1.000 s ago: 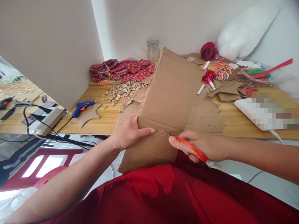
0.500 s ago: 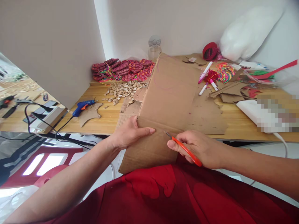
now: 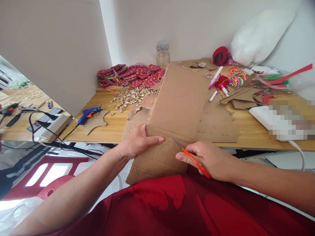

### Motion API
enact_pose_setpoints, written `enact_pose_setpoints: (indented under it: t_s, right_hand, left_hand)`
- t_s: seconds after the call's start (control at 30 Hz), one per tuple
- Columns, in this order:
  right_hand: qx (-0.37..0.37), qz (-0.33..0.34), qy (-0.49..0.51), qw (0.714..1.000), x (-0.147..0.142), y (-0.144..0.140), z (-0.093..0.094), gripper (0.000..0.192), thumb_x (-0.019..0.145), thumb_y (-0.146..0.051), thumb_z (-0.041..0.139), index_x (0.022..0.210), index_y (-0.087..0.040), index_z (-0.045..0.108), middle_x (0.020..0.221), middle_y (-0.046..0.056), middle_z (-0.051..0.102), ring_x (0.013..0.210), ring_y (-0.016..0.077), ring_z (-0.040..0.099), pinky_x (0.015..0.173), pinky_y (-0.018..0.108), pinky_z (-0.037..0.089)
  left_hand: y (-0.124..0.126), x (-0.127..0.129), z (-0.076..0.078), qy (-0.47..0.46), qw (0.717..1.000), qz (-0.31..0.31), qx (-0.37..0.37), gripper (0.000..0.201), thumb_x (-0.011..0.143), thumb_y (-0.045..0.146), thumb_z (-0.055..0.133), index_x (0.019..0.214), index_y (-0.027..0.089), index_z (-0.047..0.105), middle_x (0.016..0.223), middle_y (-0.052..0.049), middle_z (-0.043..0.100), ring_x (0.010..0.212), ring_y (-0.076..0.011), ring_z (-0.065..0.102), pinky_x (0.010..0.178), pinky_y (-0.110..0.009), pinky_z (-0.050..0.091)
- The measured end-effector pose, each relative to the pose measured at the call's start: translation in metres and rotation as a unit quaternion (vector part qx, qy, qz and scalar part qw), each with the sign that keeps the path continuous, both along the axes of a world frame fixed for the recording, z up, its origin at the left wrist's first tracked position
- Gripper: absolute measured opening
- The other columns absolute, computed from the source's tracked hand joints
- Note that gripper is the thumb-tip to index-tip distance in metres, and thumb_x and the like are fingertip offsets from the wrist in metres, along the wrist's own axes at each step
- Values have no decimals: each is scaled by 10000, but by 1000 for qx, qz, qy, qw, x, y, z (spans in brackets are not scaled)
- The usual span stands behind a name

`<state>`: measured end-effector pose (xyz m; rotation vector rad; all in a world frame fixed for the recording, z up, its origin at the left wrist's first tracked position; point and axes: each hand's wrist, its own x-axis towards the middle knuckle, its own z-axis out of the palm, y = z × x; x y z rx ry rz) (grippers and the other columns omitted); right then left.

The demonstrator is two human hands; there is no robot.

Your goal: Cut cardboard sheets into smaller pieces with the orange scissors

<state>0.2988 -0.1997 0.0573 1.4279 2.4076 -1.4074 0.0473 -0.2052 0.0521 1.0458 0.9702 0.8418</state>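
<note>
A large piece of cardboard [image 3: 180,98] leans from the table edge down toward my lap, with a faint pink curved line drawn near its top. Gripping its left edge is my left hand [image 3: 137,141], thumb lying on the face and the other fingers hidden behind. My right hand [image 3: 209,159] is closed around a pair of orange-handled scissors [image 3: 197,160] at the cardboard's right side. Their metal blades point up and left over the cardboard face, a short way from my left thumb; the lower blade's position I cannot make out.
On the wooden table [image 3: 115,126] lie a blue glue gun [image 3: 88,115], seed-like pieces [image 3: 130,96], bundled red cords [image 3: 137,75], markers [image 3: 216,77] and cardboard scraps [image 3: 243,98]. Behind stands a clear bottle [image 3: 162,54]. A power strip [image 3: 55,124] with cables sits left; a white device [image 3: 261,118] right.
The scissors have tilted slightly, their tip shifting a little left. My left hand keeps its hold on the cardboard, and the view has shifted slightly.
</note>
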Motion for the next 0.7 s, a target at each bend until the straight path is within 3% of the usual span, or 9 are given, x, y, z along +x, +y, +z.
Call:
enact_pose_setpoints:
  t_s: [0.23,0.57,0.7]
  right_hand:
    - [-95,-30,7,995,-2,1,8,595,891,-735,521,635,-202,460,506,-16,513,462,110,413,451,250,240]
    - [-19,2,5,1000,-4,5,2,604,876,-733,546,609,-195,489,526,-37,437,489,106,350,465,272,201]
    - [-58,3,19,998,-4,8,3,602,878,-730,548,603,-197,491,493,-34,463,471,107,374,457,266,212]
  left_hand:
    - [0,0,2,12,1000,6,12,458,787,203,796,1231,164,690,1127,-93,778,940,-245,755,816,-316,607]
    - [-1,-1,3,44,998,31,23,389,764,238,816,1130,147,723,1092,-97,786,919,-249,751,798,-316,605]
    - [0,1,5,43,999,17,20,452,766,234,809,1197,143,706,1089,-100,786,927,-254,751,811,-326,604]
